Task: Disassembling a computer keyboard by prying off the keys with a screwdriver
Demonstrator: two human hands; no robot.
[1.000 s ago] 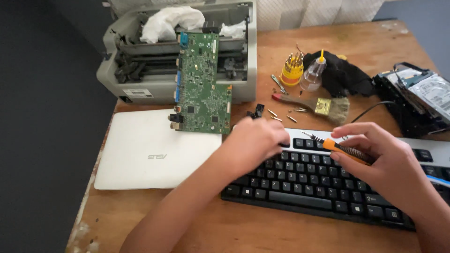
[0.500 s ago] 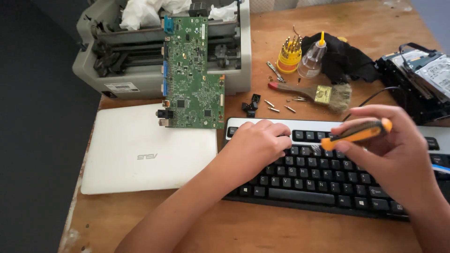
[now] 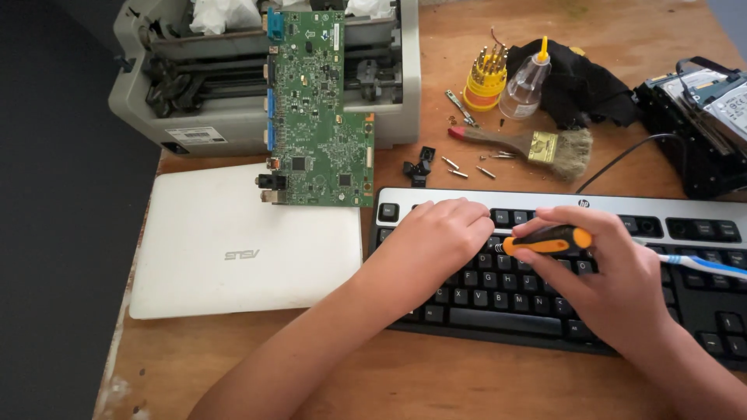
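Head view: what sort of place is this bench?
Likely an electronics repair bench: a bare green circuit board leans on an opened printer, and the right hand holds a screwdriver over a keyboard.

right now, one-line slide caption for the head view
Left hand rests on black-keyed silver keyboard while right hand grips orange-and-black screwdriver beside green circuit board.

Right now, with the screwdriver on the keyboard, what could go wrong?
1. The right hand holds the orange-handled screwdriver nearly flat over the keyboard; a slip could gouge a key or jab the left hand resting right beside its tip.
2. Small loose bits lie on the table near the paintbrush; a sleeve or hand could scatter them.
3. The green circuit board rests partly on the printer and could slide.
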